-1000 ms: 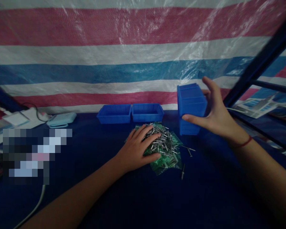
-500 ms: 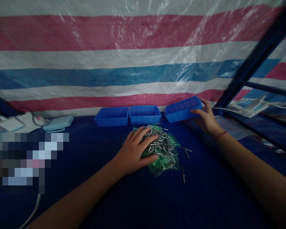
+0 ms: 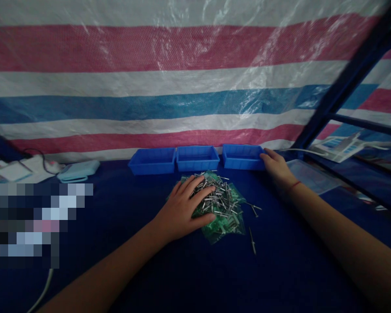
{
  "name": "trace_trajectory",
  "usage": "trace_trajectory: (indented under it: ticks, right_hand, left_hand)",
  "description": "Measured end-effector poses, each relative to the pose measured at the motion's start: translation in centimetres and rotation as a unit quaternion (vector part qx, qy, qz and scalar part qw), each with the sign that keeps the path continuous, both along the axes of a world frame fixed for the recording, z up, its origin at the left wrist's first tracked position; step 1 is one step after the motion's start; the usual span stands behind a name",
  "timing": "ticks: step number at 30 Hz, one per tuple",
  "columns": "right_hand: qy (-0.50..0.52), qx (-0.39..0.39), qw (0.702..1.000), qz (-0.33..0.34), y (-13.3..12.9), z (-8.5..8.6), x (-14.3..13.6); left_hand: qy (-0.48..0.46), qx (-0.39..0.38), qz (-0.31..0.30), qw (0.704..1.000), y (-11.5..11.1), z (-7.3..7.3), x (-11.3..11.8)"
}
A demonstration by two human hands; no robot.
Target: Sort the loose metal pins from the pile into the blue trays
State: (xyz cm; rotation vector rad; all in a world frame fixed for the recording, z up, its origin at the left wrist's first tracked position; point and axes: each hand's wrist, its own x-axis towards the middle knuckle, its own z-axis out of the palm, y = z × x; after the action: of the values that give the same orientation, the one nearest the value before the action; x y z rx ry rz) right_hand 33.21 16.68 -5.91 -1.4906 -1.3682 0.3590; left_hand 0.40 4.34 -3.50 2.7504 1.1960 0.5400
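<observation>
Three blue bins stand in a row at the back of the dark blue table: the left bin [image 3: 152, 161], the middle bin [image 3: 197, 158] and the right bin [image 3: 243, 157]. My right hand [image 3: 276, 168] has its fingers on the right end of the right bin, which sits level. A heap of metal rivets [image 3: 218, 198] lies on green plastic bags [image 3: 223, 226] in front of the bins. My left hand [image 3: 185, 208] rests on the left side of the heap with its fingers spread. One loose rivet [image 3: 252, 241] lies to the right, nearer to me.
Light blue case [image 3: 78, 170] and white adapters [image 3: 21, 170] lie at the back left, near a pixelated area. A clear tray [image 3: 313, 176] is right of my right hand. A blue metal frame [image 3: 342, 95] rises at the right, before a striped sheet.
The right bin, tilted in my right hand before, now stands level beside the middle bin. My right hand has moved slightly down and left with it. My left hand stays on the heap.
</observation>
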Motion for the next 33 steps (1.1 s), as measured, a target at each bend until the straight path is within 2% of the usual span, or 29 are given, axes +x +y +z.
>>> trace_trajectory:
  ticks: [11,21,24,27,29,30,31,32,33]
  right_hand:
    - [0.029,-0.015,0.999,-0.013,1.0,-0.3,-1.4]
    - [0.007,0.004,0.994,-0.107,1.5,-0.9,-2.5]
    - [-0.011,0.014,0.994,-0.105,1.2,-0.2,-3.0]
    - [-0.041,0.047,0.993,-0.099,-0.4,1.8,-3.9]
    - [-0.07,0.072,0.993,-0.068,-2.8,3.4,-4.8]
    - [-0.09,0.08,0.992,-0.022,-4.5,4.1,-5.2]
    - [-0.125,0.091,0.986,0.068,-6.4,4.5,-5.7]
    - [-0.175,0.082,0.969,0.156,-8.5,4.8,-6.1]
    - [-0.239,0.062,0.945,0.215,-10.6,4.7,-6.4]
  left_hand:
    - [0.016,-0.013,0.009,1.0,-0.1,0.4,0.1]
    - [0.01,-0.01,0.006,1.0,0.0,0.3,0.1]
    - [0.015,-0.014,0.006,1.0,0.0,0.5,0.2]
    - [0.012,-0.008,0.006,1.0,0.0,0.5,0.2]
    - [0.008,-0.001,0.003,1.0,0.0,0.4,0.1]
    - [0.005,0.003,0.001,1.0,0.1,0.3,0.1]
    - [0.0,0.008,-0.002,1.0,0.1,0.2,0.1]
    - [-0.006,0.013,-0.004,1.0,0.2,0.1,0.1]
    - [-0.013,0.018,-0.007,1.0,0.3,0.1,0.1]
